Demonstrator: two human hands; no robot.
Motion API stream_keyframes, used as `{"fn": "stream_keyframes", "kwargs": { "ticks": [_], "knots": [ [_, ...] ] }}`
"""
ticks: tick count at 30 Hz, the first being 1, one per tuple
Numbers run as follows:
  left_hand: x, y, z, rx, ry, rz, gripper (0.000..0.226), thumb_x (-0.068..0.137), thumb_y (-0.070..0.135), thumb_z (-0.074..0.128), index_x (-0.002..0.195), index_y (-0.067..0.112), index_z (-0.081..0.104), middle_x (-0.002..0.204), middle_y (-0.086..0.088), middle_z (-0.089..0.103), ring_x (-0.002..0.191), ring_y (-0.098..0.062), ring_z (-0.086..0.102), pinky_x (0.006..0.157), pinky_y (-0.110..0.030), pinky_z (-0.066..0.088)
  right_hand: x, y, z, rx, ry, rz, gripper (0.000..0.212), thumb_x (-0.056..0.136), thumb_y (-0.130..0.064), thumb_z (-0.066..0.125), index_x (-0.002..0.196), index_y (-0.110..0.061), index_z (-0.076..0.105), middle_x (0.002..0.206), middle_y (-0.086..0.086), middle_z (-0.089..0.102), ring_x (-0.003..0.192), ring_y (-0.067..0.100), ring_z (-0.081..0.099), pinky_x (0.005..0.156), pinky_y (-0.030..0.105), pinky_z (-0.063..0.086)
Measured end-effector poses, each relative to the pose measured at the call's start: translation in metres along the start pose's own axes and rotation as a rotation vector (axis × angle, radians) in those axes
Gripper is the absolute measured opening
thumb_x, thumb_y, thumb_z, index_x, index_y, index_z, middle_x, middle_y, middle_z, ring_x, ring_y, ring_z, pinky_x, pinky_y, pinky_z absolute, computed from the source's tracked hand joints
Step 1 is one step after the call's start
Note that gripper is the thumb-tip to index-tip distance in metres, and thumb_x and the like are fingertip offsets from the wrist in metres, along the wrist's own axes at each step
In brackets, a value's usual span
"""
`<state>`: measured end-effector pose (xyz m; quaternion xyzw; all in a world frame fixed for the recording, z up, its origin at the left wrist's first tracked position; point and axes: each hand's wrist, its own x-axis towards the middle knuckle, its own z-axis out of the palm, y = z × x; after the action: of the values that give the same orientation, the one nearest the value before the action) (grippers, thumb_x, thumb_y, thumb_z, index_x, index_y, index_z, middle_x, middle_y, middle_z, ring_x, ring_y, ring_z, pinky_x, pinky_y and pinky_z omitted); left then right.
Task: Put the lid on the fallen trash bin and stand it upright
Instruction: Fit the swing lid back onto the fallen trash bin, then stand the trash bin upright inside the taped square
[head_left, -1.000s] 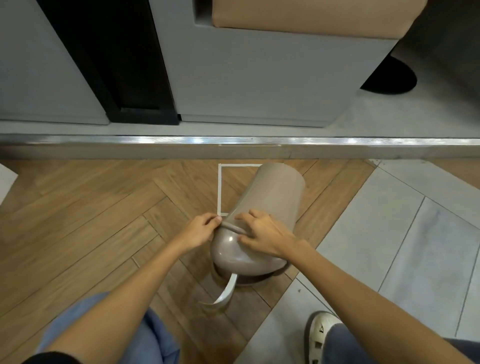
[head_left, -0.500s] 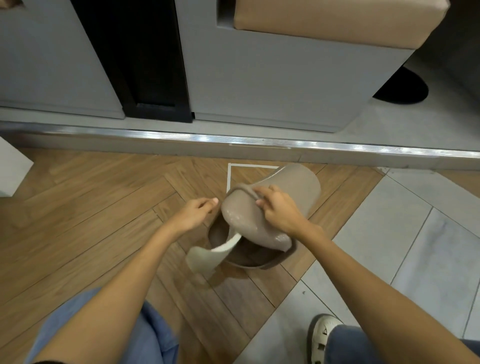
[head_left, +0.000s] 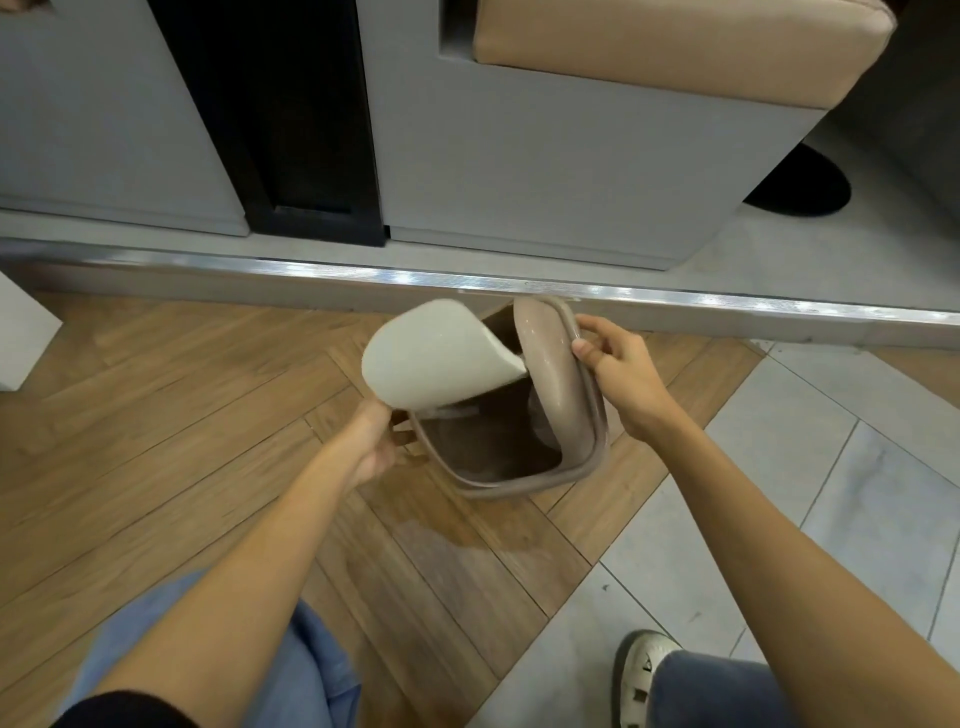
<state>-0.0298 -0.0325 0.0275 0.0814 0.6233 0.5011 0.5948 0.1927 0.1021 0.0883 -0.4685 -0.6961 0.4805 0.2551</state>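
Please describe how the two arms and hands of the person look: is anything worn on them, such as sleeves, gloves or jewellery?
Both arms are bare from the wrists as far up as the picture shows. The left hand and the right hand wear no gloves, and no rings, watch or bracelets are visible. A dark patch at the bottom left corner, by the left upper arm, may be a sleeve edge; I cannot tell.

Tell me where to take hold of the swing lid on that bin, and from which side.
Grip the brown lid frame at its outer rim from the bin's right side, where the right hand has it. The frame stands nearly on edge over the open bin, so its thin rim suits a pinch. Avoid the white flap; it looks free to pivot.
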Motion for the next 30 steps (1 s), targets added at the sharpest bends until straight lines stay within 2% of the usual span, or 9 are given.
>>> {"fn": "stream_keyframes", "kwargs": {
  "ticks": [2,4,10,13,17,19,22,26,30],
  "knots": [
    [-0.002,0.006,0.010,-0.009,0.001,0.028,0.039,0.089,0.056,0.045,0.102,0.022,0.059,0.103,-0.008,0.065,0.094,-0.030,0.061,0.072,-0.047,0.052,0.001,0.000,-0.003,0.079,0.014,0.046,0.033,0.100,-0.017,0.047,0.133,-0.020,0.053,0.111,0.010,0.063,0.102,0.022,0.061,0.084,0.035,0.053],
    [-0.001,0.015,0.014,0.018,0.032,0.081,0.055,0.085,0.071,0.036,0.104,0.026,0.062,0.091,0.000,0.067,0.085,-0.022,0.061,0.069,-0.041,0.052,0.003,0.001,-0.006,0.167,0.027,0.088,0.033,0.101,-0.016,0.046,0.132,-0.018,0.054,0.113,0.013,0.064,0.100,0.022,0.063,0.078,0.033,0.054],
    [-0.006,0.022,0.024,0.234,0.014,0.203,0.057,0.079,0.079,0.035,0.117,0.045,0.060,0.110,0.018,0.066,0.103,-0.007,0.059,0.082,-0.038,0.045,-0.008,0.023,-0.005,0.347,0.067,0.245,0.031,0.102,-0.015,0.043,0.128,-0.020,0.059,0.100,0.000,0.070,0.082,0.013,0.063,0.066,0.029,0.051],
    [-0.012,0.027,0.034,0.264,0.020,0.266,0.061,0.082,0.075,0.037,0.131,0.041,0.051,0.127,0.015,0.059,0.112,-0.009,0.054,0.085,-0.037,0.040,-0.011,0.028,-0.010,0.386,0.092,0.261,0.031,0.102,-0.015,0.041,0.122,-0.024,0.063,0.095,-0.005,0.074,0.076,0.010,0.068,0.061,0.025,0.054],
    [-0.015,0.028,0.044,0.267,0.030,0.306,0.051,0.085,0.069,0.042,0.128,0.043,0.051,0.125,0.016,0.058,0.112,-0.008,0.053,0.089,-0.035,0.042,-0.007,0.031,-0.016,0.379,0.122,0.280,0.033,0.101,-0.014,0.040,0.125,-0.018,0.063,0.095,-0.003,0.075,0.076,0.010,0.069,0.067,0.027,0.056],
    [-0.015,0.025,0.050,0.275,0.030,0.349,0.050,0.086,0.065,0.044,0.129,0.039,0.052,0.123,0.017,0.058,0.109,-0.004,0.054,0.095,-0.033,0.042,-0.008,0.034,-0.017,0.361,0.140,0.291,0.034,0.101,-0.010,0.039,0.121,-0.015,0.065,0.090,-0.003,0.076,0.069,0.006,0.069,0.061,0.023,0.055],
    [-0.013,0.021,0.058,0.287,0.033,0.386,0.058,0.087,0.064,0.046,0.134,0.032,0.052,0.134,0.009,0.056,0.119,-0.010,0.052,0.104,-0.036,0.040,-0.007,0.038,-0.021,0.344,0.178,0.317,0.034,0.097,-0.002,0.040,0.112,-0.012,0.069,0.081,-0.003,0.075,0.063,0.005,0.069,0.055,0.020,0.055],
    [-0.012,0.014,0.070,0.312,0.028,0.381,0.063,0.080,0.072,0.044,0.134,0.041,0.050,0.142,0.000,0.047,0.131,-0.018,0.043,0.112,-0.044,0.033,-0.007,0.044,-0.028,0.299,0.232,0.348,0.033,0.091,0.003,0.043,0.096,-0.012,0.073,0.071,-0.005,0.075,0.065,0.012,0.068,0.058,0.024,0.058],
    [-0.013,0.008,0.081,0.330,0.028,0.392,0.061,0.080,0.073,0.041,0.131,0.044,0.052,0.139,0.000,0.053,0.129,-0.020,0.046,0.110,-0.043,0.037,-0.009,0.050,-0.039,0.278,0.274,0.395,0.032,0.092,0.003,0.044,0.093,-0.012,0.072,0.072,-0.004,0.074,0.069,0.015,0.067,0.063,0.027,0.059]
  ]
}}
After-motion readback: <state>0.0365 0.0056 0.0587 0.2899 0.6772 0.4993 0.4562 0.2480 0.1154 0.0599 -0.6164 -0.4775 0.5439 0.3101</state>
